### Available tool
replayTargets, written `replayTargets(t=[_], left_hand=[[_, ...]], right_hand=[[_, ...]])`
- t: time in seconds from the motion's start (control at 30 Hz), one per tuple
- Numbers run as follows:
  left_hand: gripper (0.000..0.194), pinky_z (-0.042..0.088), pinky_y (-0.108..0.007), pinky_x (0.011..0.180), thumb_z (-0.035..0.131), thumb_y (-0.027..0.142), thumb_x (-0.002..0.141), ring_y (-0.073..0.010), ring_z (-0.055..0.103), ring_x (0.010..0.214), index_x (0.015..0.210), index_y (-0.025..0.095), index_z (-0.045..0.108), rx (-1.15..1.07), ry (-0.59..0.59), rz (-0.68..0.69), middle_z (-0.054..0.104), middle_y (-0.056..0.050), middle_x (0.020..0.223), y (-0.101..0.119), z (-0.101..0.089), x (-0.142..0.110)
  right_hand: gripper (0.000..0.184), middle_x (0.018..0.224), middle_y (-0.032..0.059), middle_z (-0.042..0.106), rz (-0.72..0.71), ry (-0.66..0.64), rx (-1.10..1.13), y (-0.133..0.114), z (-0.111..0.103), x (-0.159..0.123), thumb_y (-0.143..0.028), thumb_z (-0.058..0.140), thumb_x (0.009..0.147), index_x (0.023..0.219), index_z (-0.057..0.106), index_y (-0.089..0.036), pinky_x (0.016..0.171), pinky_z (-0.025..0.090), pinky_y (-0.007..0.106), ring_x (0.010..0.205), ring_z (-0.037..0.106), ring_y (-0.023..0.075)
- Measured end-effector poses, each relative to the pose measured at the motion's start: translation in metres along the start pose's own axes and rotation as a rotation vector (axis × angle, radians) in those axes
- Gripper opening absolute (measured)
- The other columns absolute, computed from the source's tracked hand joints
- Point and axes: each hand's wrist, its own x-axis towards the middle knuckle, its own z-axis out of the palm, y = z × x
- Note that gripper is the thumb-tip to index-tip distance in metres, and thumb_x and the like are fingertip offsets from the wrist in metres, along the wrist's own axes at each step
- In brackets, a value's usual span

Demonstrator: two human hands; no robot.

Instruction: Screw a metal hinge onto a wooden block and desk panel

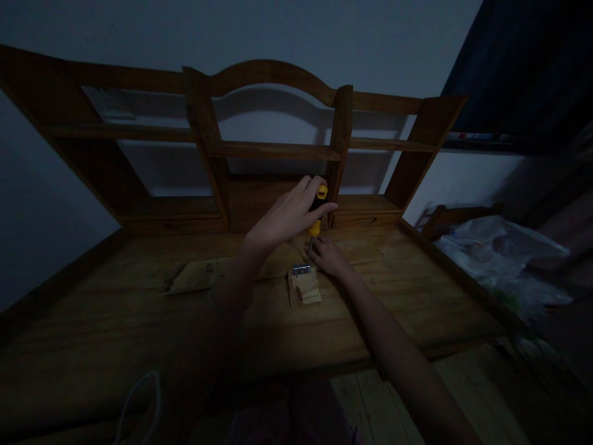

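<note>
My left hand [291,213] is wrapped around the yellow and black handle of a screwdriver [315,227], which stands nearly upright with its shaft pointing down. The tip meets a small metal hinge [301,269] at the far edge of a short, rough wooden block [306,288]. Close behind the shaft, my right hand [327,255] is low on the desk with its fingers curled near the hinge. What those fingers grip is hidden. A long splintered wooden strip [197,275] lies across the desk and passes behind the block.
The wooden desk [167,334] has a raised shelf unit [273,151] along its back, against the wall. Clear plastic bags [500,247] lie beyond the right edge, by a chair back [458,214]. A white cable [157,395] loops at the lower left. The room is dim.
</note>
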Motion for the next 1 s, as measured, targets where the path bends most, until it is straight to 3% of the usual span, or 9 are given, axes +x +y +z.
replayTargets(t=[0.17, 0.27, 0.4, 0.57, 0.67, 0.77, 0.83, 0.93, 1.0], left_hand=[[0.039, 0.041, -0.039, 0.109, 0.05, 0.026, 0.094, -0.0237, 0.054, 0.125, 0.132, 0.019, 0.046, -0.07, -0.042, 0.069, 0.053, -0.011, 0.133, -0.002, 0.0, 0.002], [0.048, 0.045, -0.035, 0.102, 0.052, 0.019, 0.09, -0.021, 0.059, 0.116, 0.136, 0.018, 0.043, -0.132, -0.103, 0.101, 0.058, -0.009, 0.128, -0.007, -0.007, 0.003], [0.046, 0.047, -0.034, 0.096, 0.06, 0.024, 0.089, -0.0203, 0.062, 0.106, 0.133, 0.019, 0.048, -0.096, -0.107, 0.077, 0.061, -0.007, 0.12, -0.01, -0.013, 0.002], [0.043, 0.047, -0.036, 0.095, 0.066, 0.042, 0.087, -0.0223, 0.061, 0.107, 0.122, 0.02, 0.054, 0.017, 0.012, 0.038, 0.063, -0.008, 0.116, -0.01, -0.008, 0.001], [0.04, 0.047, -0.038, 0.096, 0.061, 0.047, 0.091, -0.0238, 0.062, 0.106, 0.12, 0.021, 0.054, 0.058, 0.047, -0.026, 0.063, -0.008, 0.114, -0.007, -0.004, 0.0], [0.035, 0.045, -0.04, 0.1, 0.057, 0.039, 0.093, -0.0246, 0.061, 0.112, 0.123, 0.021, 0.053, 0.046, 0.024, -0.022, 0.061, -0.009, 0.121, -0.003, -0.005, -0.001], [0.038, 0.044, -0.038, 0.102, 0.056, 0.031, 0.093, -0.0237, 0.059, 0.116, 0.129, 0.02, 0.05, -0.013, -0.024, 0.021, 0.059, -0.009, 0.127, -0.002, -0.007, -0.001], [0.045, 0.044, -0.035, 0.103, 0.055, 0.025, 0.093, -0.0225, 0.057, 0.12, 0.135, 0.019, 0.044, -0.095, -0.078, 0.075, 0.057, -0.01, 0.131, -0.004, -0.01, 0.0], [0.045, 0.043, -0.035, 0.104, 0.057, 0.028, 0.093, -0.023, 0.056, 0.121, 0.135, 0.02, 0.045, -0.1, -0.071, 0.09, 0.057, -0.01, 0.13, -0.007, -0.01, 0.0]], right_hand=[[0.036, 0.116, 0.0155, 0.063, 0.001, 0.001, -0.007, 0.001, 0.001, 0.0, -0.039, 0.043, 0.102, 0.115, 0.064, -0.014, 0.098, 0.041, 0.033, 0.112, 0.057, 0.0231], [0.037, 0.117, 0.0162, 0.063, -0.002, 0.003, -0.011, 0.002, 0.002, 0.001, -0.039, 0.042, 0.102, 0.115, 0.064, -0.013, 0.097, 0.042, 0.034, 0.111, 0.057, 0.0239], [0.035, 0.115, 0.0154, 0.063, -0.005, 0.008, -0.013, 0.002, 0.003, 0.001, -0.038, 0.043, 0.101, 0.115, 0.063, -0.014, 0.096, 0.042, 0.033, 0.11, 0.057, 0.0234], [0.027, 0.111, 0.0145, 0.063, -0.003, 0.034, -0.021, -0.002, 0.0, -0.001, -0.033, 0.047, 0.099, 0.11, 0.063, -0.015, 0.095, 0.043, 0.035, 0.107, 0.056, 0.0242], [0.021, 0.113, 0.0156, 0.062, -0.014, 0.121, -0.006, -0.002, -0.005, -0.001, -0.027, 0.05, 0.095, 0.107, 0.063, -0.014, 0.094, 0.043, 0.036, 0.109, 0.055, 0.0257], [0.017, 0.105, 0.0121, 0.065, 0.007, 0.219, 0.155, 0.002, -0.015, 0.002, -0.024, 0.054, 0.09, 0.1, 0.064, -0.015, 0.088, 0.045, 0.035, 0.099, 0.058, 0.0233], [0.015, 0.09, 0.0064, 0.067, 0.056, 0.134, 0.382, 0.005, -0.023, 0.002, -0.025, 0.057, 0.087, 0.095, 0.066, -0.016, 0.075, 0.046, 0.03, 0.082, 0.06, 0.0185], [0.019, 0.074, 0.0003, 0.064, 0.104, -0.237, 0.724, 0.007, -0.036, -0.001, -0.031, 0.068, 0.079, 0.091, 0.067, -0.016, 0.059, 0.041, 0.025, 0.063, 0.055, 0.0131], [0.025, 0.074, -0.0005, 0.065, 0.105, -0.374, 0.84, 0.005, -0.042, -0.003, -0.031, 0.074, 0.072, 0.091, 0.067, -0.016, 0.059, 0.041, 0.024, 0.063, 0.056, 0.0121]])
